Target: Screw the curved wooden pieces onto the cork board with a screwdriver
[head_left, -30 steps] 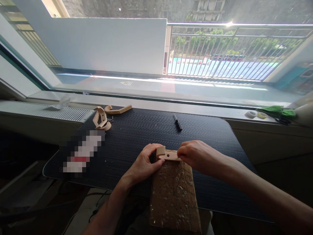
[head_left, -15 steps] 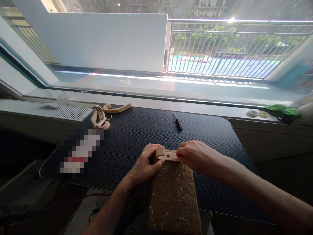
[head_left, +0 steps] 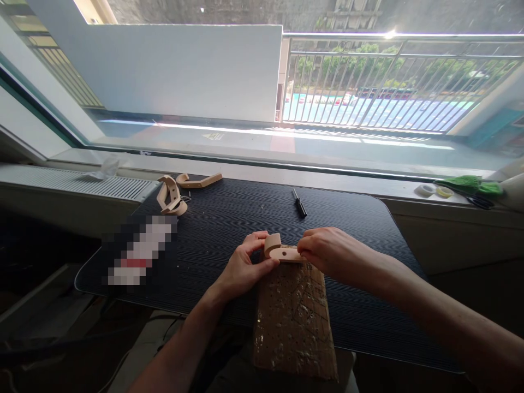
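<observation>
A pale wooden hook (head_left: 290, 255) lies across the far end of a tape-covered cardboard box (head_left: 292, 322), its curled end to the left and a dark screw hole showing in its flat part. My left hand (head_left: 248, 263) is closed round the curled end, thumb along the near side and fingers behind. My right hand (head_left: 327, 251) pinches the hook's right end, with the fingers bent and covering that tip. Whether a small part is also between those fingers is hidden. Beyond the box, a black-handled screwdriver (head_left: 300, 204) lies on the dark ribbed table (head_left: 229, 218).
More wooden hooks (head_left: 170, 195) lie at the table's far left, beside some small metal pieces (head_left: 186, 197). A blurred-out packet (head_left: 143, 251) is nearer. On the windowsill sit tape rolls (head_left: 426, 190) and a green cloth (head_left: 470, 184). A white radiator (head_left: 82, 183) borders the left.
The hook has tipped a little, so its curled end and flat part show from a different angle. Both hands have shifted slightly up with it. The view has moved slightly.
</observation>
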`<action>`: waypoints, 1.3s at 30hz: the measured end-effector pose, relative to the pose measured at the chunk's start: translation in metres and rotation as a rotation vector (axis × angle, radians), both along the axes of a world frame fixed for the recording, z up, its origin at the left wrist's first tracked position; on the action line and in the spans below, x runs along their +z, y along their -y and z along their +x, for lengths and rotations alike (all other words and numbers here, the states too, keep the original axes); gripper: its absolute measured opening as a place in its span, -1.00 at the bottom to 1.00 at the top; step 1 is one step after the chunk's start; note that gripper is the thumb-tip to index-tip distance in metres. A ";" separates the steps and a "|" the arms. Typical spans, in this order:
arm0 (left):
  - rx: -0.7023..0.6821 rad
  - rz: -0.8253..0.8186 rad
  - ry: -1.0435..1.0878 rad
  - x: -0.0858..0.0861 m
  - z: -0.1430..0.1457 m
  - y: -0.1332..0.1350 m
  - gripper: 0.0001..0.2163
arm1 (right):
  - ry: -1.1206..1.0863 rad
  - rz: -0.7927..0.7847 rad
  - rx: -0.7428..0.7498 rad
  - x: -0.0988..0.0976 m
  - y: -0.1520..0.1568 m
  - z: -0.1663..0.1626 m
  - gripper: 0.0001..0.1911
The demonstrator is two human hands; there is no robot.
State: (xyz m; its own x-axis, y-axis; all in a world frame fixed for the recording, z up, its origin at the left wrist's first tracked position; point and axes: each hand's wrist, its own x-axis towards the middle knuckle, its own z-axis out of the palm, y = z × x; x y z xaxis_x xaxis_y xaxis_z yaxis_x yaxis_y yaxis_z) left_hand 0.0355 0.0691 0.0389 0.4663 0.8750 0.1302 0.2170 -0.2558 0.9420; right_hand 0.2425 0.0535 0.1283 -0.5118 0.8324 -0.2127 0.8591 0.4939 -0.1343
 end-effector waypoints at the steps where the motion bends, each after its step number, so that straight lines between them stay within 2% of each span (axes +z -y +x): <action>1: -0.011 -0.014 0.009 0.002 0.001 -0.001 -0.76 | 0.004 0.012 -0.001 0.001 0.000 0.001 -0.75; 6: -0.035 -0.006 0.027 0.009 0.009 -0.007 -0.81 | 0.049 0.089 -0.037 0.007 -0.002 0.006 -0.77; 11: -0.036 -0.009 0.012 0.014 0.013 -0.011 -0.80 | 0.010 0.073 -0.072 0.012 -0.003 0.008 -0.76; 20: -0.074 -0.030 -0.046 0.016 0.015 -0.013 -0.78 | 0.029 0.031 -0.054 -0.001 -0.003 0.007 -0.76; 25: -0.109 -0.014 -0.047 0.013 0.009 -0.013 -0.76 | -0.016 -0.002 -0.032 -0.006 -0.002 0.010 -0.78; 39: -0.076 0.023 -0.100 0.000 0.005 -0.006 -0.76 | 0.106 0.079 -0.003 -0.013 0.011 0.002 -0.79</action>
State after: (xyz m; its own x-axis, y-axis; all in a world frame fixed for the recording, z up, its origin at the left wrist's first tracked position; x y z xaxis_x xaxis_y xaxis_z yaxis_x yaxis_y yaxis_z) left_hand 0.0409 0.0747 0.0394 0.5426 0.8341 0.0993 0.2890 -0.2963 0.9103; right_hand 0.2442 0.0428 0.1149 -0.4871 0.8504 -0.1988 0.8681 0.4963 -0.0037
